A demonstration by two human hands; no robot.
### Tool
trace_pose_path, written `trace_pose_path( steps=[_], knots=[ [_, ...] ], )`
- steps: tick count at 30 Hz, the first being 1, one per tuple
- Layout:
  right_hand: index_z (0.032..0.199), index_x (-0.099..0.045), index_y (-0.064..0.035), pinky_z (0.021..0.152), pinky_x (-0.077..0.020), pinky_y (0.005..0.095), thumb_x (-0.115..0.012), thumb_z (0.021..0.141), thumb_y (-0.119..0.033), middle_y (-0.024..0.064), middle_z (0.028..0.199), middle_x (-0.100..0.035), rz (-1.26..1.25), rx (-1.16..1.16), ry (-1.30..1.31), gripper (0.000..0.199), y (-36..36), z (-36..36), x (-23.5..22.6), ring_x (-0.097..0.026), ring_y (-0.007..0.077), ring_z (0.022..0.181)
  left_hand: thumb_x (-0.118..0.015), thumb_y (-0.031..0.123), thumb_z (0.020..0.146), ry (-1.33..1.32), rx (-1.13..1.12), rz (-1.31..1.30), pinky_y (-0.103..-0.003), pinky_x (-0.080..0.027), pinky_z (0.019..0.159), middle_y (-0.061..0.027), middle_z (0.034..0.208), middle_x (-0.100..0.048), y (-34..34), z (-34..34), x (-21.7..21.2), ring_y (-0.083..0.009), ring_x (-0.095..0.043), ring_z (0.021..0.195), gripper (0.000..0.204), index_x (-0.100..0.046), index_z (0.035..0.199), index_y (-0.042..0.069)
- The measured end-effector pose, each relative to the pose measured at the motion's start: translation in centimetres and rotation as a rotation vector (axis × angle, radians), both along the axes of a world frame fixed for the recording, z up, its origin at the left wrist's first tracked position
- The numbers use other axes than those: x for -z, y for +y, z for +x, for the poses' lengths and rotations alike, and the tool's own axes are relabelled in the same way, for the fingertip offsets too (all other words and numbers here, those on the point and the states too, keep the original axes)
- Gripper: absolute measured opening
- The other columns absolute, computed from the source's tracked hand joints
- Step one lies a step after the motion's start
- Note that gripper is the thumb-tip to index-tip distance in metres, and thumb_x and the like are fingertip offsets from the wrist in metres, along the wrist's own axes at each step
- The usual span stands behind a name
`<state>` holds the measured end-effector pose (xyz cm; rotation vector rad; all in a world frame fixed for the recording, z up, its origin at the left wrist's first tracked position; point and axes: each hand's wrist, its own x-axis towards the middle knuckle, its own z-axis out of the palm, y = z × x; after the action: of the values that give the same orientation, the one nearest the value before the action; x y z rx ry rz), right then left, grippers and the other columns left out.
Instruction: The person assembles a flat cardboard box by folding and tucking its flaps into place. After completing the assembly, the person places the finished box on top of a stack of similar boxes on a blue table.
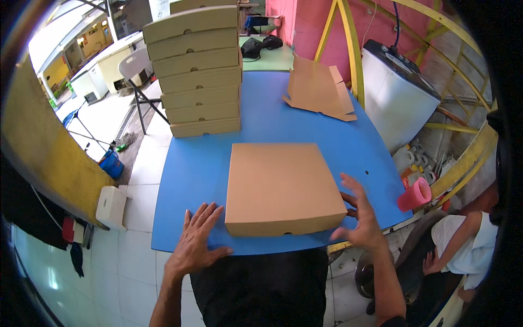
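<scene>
A closed brown cardboard box (280, 185) lies flat on the blue table (264, 103) in front of me, a small notch at its near edge. My left hand (197, 235) is beside the box's near left corner, fingers stretched out over the table and nothing in them. At the box's right side is my right hand (359, 215), fingers spread and curved toward the near right corner. Its fingertips are close to the box's side; whether they touch it I cannot tell.
A tall stack of closed cardboard boxes (199, 87) stands at the table's far left. A partly folded cardboard sheet (318, 90) lies at the far right. A pink cup (415, 195) is by the right edge. A person (463, 245) sits at the lower right, beyond the table.
</scene>
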<state>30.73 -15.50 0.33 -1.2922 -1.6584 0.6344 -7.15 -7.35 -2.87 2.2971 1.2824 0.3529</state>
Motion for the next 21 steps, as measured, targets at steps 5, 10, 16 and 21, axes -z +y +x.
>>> trace_pose_path(
  steps=[5,10,16,21],
  knots=[
    [0.14,-0.043,-0.0166,0.103,-0.05,0.0519,-0.085,0.076,-0.019,0.0229,0.155,-0.032,0.174,0.014,-0.352,0.076,0.3,-1.7,1.8,-0.05,0.0426,0.131,-0.079,0.03,0.082,-0.133,-0.108,0.095,-0.057,-0.01,0.123,-0.0161,0.152,-0.044,-0.5,3.0,1.9,-0.0336,-0.032,0.146,0.078,-0.043,0.147,0.007],
    [0.136,-0.045,-0.016,0.102,-0.0505,0.051,-0.083,0.078,-0.016,0.0264,0.153,-0.033,0.312,0.01,-0.215,0.069,0.9,-2.2,4.3,-0.049,0.0463,0.131,-0.069,0.012,0.089,-0.285,-0.225,0.171,-0.055,-0.018,0.121,-0.0179,0.141,-0.055,0.0,3.8,2.7,-0.0351,-0.043,0.139,0.051,-0.053,0.136,0.005],
    [0.136,-0.043,-0.0163,0.1,-0.0526,0.0483,-0.085,0.077,-0.02,0.0263,0.152,-0.035,0.225,-0.045,-0.398,0.072,0.3,-3.4,4.9,-0.05,0.045,0.131,-0.061,0.007,0.093,-0.301,-0.29,0.174,-0.054,-0.022,0.12,-0.0194,0.133,-0.06,0.2,3.8,2.9,-0.0364,-0.047,0.134,0.035,-0.06,0.128,0.002],
    [0.137,-0.043,-0.0147,0.099,-0.0536,0.0494,-0.085,0.077,-0.02,0.0265,0.15,-0.037,0.201,0.086,-0.511,0.074,0.1,-5.3,4.2,-0.049,0.0462,0.131,-0.07,0.008,0.089,-0.616,-0.373,0.056,-0.046,-0.044,0.104,-0.0133,0.128,-0.064,-0.3,4.0,2.6,-0.0271,-0.059,0.119,0.036,-0.069,0.125,0.01]
  ],
)
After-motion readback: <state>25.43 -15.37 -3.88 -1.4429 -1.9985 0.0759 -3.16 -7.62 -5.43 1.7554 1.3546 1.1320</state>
